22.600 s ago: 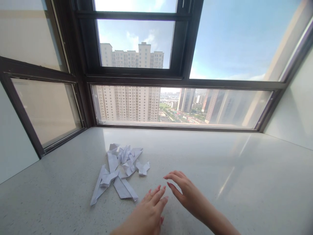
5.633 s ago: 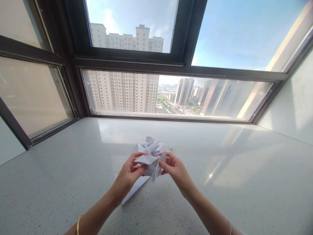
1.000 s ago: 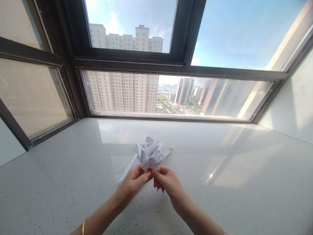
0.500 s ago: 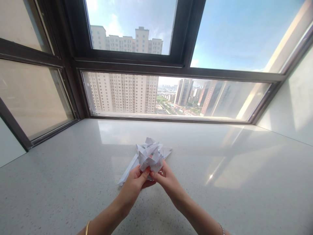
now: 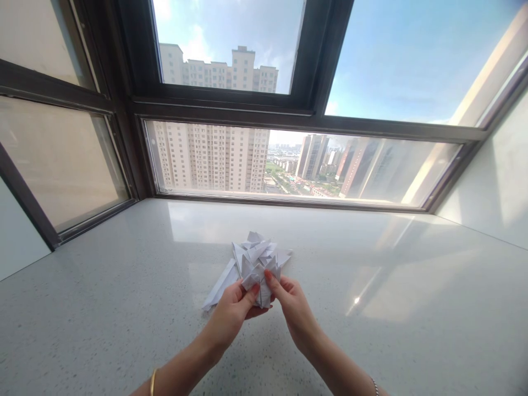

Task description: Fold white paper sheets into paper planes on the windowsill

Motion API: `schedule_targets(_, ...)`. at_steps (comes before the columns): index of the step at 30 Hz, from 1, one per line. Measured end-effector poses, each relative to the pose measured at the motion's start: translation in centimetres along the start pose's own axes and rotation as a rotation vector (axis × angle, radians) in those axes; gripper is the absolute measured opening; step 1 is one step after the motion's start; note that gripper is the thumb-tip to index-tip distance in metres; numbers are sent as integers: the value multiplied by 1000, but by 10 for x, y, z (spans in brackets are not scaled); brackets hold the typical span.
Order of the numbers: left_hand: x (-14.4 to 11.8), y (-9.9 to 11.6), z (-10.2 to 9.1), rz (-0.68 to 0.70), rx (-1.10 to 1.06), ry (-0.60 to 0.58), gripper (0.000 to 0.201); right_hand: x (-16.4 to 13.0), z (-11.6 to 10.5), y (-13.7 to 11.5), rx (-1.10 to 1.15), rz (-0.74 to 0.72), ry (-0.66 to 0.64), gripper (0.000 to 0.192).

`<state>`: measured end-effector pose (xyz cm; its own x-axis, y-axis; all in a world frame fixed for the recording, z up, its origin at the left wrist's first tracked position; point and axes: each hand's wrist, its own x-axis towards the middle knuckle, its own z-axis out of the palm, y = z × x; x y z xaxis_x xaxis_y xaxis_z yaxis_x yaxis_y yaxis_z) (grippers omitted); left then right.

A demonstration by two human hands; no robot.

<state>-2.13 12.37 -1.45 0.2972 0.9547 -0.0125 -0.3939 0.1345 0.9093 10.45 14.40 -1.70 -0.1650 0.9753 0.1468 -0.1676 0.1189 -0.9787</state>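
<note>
Between my two hands is a piece of folded white paper [image 5: 262, 286] with pointed flaps. My left hand [image 5: 236, 308] grips its lower left side, thumb on the front and fingers behind. On its right side my right hand [image 5: 291, 300] pinches a flap, the thumb pressed near the top. Just beyond lies a heap of folded white paper pieces [image 5: 256, 250], partly covered by the held one. A long folded paper strip [image 5: 221, 285] lies left of the heap, close to my left hand.
The hands work over a pale speckled stone sill [image 5: 371, 330]. Dark window frames [image 5: 322, 118] bound it at the back and left, with tall buildings outside. A white wall [image 5: 490, 181] stands on the right.
My right thumb has moved up from the lower middle to the paper's upper right. The held paper now shows more of its front, and my hands are slightly farther apart.
</note>
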Motion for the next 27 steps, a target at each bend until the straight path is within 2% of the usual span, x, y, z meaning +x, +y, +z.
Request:
schedule_targets(7,2,-4,-2,-25,23,45,34,0,2,-1,-4,15,-15,42)
schedule_targets(12,3,4,-4,5,-13,32,51,3,1,-6,62,30,-125,39)
schedule_targets(17,2,6,-4,37,-4,18,59,2,-2,-9,-2,74,-170,37)
schedule_targets(22,3,3,-6,6,41,29,48,-1,-3,-14,-72,72,-136,34)
schedule_targets(27,3,6,-8,-78,151,-21,40,4,-7,-15,-112,61,-135,34)
